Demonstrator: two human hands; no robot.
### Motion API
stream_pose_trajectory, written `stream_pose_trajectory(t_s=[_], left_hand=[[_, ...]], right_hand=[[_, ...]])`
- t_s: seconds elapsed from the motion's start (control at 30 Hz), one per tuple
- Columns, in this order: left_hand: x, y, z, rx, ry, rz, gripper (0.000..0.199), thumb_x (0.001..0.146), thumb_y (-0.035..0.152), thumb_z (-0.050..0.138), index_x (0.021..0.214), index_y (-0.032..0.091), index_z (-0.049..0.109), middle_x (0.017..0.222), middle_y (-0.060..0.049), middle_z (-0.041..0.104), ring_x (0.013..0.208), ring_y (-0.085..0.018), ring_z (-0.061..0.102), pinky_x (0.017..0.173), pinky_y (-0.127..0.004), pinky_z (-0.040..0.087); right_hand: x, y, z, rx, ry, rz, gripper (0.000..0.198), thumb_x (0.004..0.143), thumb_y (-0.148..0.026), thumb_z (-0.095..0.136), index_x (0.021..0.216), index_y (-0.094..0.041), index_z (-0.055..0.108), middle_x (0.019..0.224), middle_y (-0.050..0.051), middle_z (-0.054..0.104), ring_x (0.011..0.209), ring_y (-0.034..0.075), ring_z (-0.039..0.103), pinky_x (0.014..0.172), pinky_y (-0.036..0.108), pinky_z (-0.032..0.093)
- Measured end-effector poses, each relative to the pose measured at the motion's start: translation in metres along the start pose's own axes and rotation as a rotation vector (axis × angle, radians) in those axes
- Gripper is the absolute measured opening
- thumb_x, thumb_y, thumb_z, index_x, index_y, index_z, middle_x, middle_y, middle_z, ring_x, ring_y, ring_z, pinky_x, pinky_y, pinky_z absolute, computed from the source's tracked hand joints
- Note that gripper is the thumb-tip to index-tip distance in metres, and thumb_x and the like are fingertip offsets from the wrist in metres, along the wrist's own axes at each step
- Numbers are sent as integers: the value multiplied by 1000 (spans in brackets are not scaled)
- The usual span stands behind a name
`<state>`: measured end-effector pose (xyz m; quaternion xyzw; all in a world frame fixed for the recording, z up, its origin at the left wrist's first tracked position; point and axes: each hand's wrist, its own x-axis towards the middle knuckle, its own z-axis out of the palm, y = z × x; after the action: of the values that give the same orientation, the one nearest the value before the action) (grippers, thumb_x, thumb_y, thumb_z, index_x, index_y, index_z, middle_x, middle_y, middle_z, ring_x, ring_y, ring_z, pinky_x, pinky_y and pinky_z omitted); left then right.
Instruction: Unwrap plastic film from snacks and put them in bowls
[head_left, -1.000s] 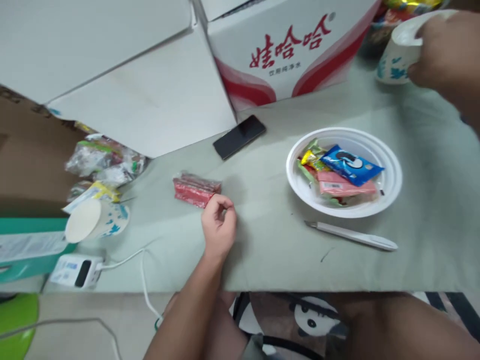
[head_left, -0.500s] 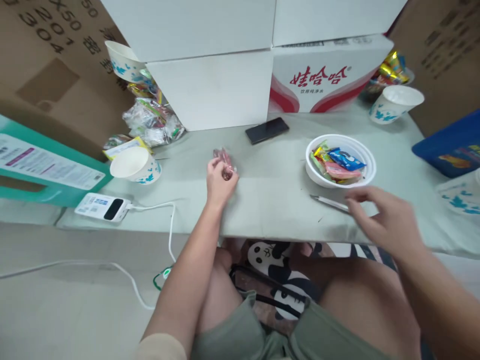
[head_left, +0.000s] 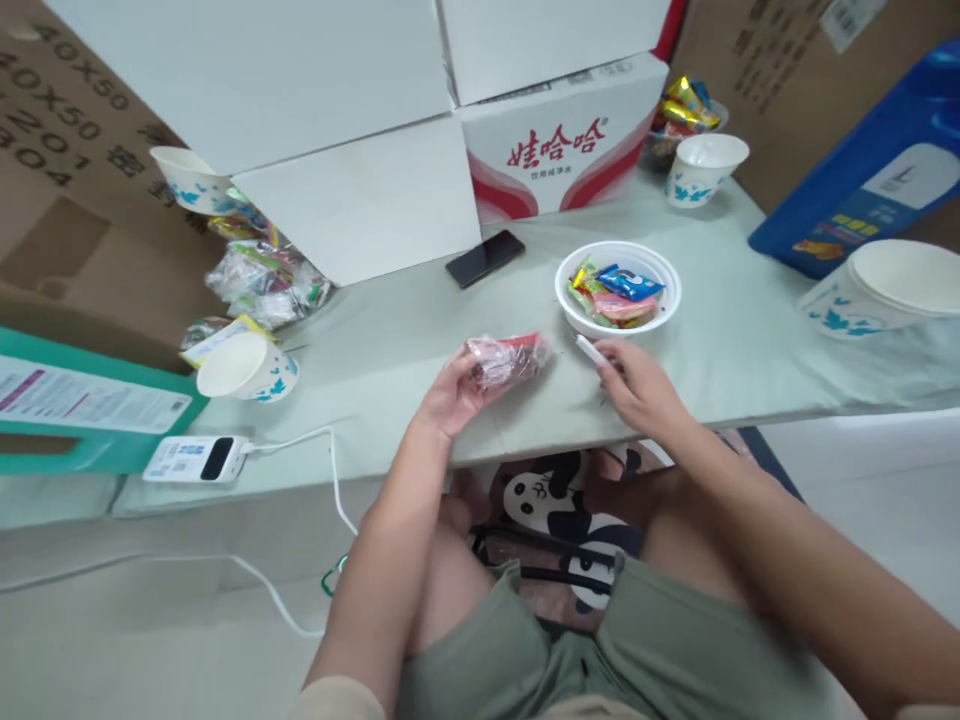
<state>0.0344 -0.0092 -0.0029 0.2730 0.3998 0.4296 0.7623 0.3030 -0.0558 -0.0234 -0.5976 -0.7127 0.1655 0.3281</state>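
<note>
My left hand [head_left: 454, 392] is closed around one end of a clear plastic-wrapped snack packet [head_left: 510, 362] with red and dark brown contents, held above the table and blurred a little. To its right, my right hand [head_left: 641, 385] pinches a slim white pen-like tool [head_left: 592, 349]. Its thin pointed tip is directed up and left, toward the packet's side. Just beyond that hand stands a white plastic bowl [head_left: 670, 310] with several small wrapped snacks [head_left: 628, 284] in it, the blue one on top.
A black phone [head_left: 486, 258] lies in front of the white boxes [head_left: 360, 210]. Paper cups [head_left: 244, 368] stand at both sides, with bagged snacks [head_left: 266, 280] at the left. A white power bank [head_left: 196, 459] with a cable is near the front edge. A blue container [head_left: 862, 185] stands right.
My left hand has lifted the packet and turned it to the right. My right hand has picked up the white tool from the table and brought it left. The view has swung right.
</note>
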Motion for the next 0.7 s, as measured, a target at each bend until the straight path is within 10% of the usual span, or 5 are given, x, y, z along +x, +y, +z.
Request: stream_pose_trajectory(t_s=[0.27, 0.7], left_hand=[[12, -7, -20, 488, 429, 397, 59, 60, 20, 81, 114, 24, 58, 104, -2, 63, 73, -9, 61, 64, -21, 52], [43, -34, -9, 373, 232, 543, 88, 64, 42, 88, 131, 35, 32, 116, -5, 62, 99, -19, 68, 90, -33, 54]], right_hand=[[18, -16, 39, 406, -128, 4, 27, 100, -38, 40, 119, -23, 54, 97, 7, 75, 80, 21, 72, 77, 36, 51], [33, -48, 70, 1265, -321, 316, 52, 85, -69, 60, 109, -28, 42, 98, 6, 76, 91, 21, 73, 57, 26, 48]])
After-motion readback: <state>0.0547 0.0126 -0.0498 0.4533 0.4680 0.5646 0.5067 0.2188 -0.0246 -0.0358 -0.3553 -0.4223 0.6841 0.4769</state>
